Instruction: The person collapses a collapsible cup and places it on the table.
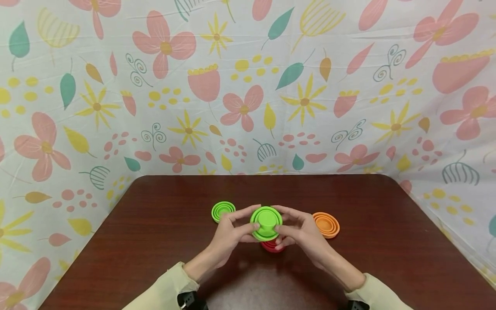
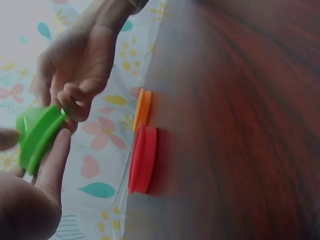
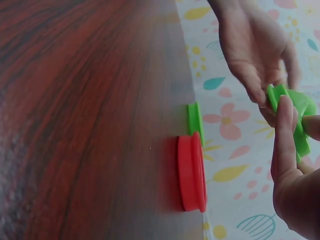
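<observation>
Green collapsible cup (image 1: 266, 223) between both hands, base toward the head camera.

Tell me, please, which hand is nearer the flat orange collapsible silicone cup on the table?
Right. The right hand is just beside the flat orange collapsible silicone cup; the left hand is farther, across the held green cup.

Taking the held cup (image 1: 266, 223) as the landmark: it is hanging above the worktop (image 1: 155, 241), with the left hand (image 1: 228, 237) lying at its left side and the right hand (image 1: 302, 234) at its right. A second collapsed cup (image 1: 272, 246) is sitting on the worktop directly beneath it. A third cup (image 1: 223, 211) is lying to its left and slightly behind, a fourth cup (image 1: 327, 224) to its right.
</observation>
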### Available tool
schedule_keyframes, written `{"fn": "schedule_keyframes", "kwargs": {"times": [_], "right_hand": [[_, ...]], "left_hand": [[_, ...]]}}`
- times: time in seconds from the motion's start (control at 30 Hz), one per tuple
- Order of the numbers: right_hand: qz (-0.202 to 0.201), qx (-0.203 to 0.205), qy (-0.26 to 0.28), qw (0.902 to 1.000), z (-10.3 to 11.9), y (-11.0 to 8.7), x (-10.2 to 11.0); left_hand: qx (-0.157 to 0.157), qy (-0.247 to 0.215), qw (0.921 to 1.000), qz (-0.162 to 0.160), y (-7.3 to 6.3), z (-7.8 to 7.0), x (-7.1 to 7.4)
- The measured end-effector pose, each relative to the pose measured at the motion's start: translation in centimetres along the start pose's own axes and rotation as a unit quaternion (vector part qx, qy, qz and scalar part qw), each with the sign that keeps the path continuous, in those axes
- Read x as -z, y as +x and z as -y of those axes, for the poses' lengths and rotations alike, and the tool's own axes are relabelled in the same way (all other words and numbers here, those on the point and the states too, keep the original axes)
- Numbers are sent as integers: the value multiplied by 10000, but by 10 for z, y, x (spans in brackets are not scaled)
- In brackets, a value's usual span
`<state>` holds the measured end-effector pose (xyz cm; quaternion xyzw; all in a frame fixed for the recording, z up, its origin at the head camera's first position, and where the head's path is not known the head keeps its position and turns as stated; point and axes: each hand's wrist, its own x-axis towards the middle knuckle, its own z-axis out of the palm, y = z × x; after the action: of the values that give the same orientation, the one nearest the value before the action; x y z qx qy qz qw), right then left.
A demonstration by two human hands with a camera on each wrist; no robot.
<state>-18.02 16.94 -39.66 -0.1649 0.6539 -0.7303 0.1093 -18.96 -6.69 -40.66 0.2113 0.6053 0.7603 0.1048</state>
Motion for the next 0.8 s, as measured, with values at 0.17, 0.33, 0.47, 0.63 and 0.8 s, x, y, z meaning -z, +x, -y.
{"fn": "schedule_keyframes", "kwargs": {"times": [0.17,0.33,0.47,0.63,0.8], "right_hand": [[44,16,-72,10000,1,0,2],[227,-55,-17,9997,-1,-2,2],[222,-14,-55,9997,-2,-2,1],[198,63,-168,9996,-4,-1,0],[166,149,-229,9995,-6,-1,-1]], "left_hand": [[92,-41,9997,236,-2,-4,-2],[50,-7,9994,332,-2,-4,-2],[23,-37,9995,303,-2,-3,-3],[-30,-41,9998,212,-1,-1,-5],[-23,14,10000,53,-1,-1,-6]]}}
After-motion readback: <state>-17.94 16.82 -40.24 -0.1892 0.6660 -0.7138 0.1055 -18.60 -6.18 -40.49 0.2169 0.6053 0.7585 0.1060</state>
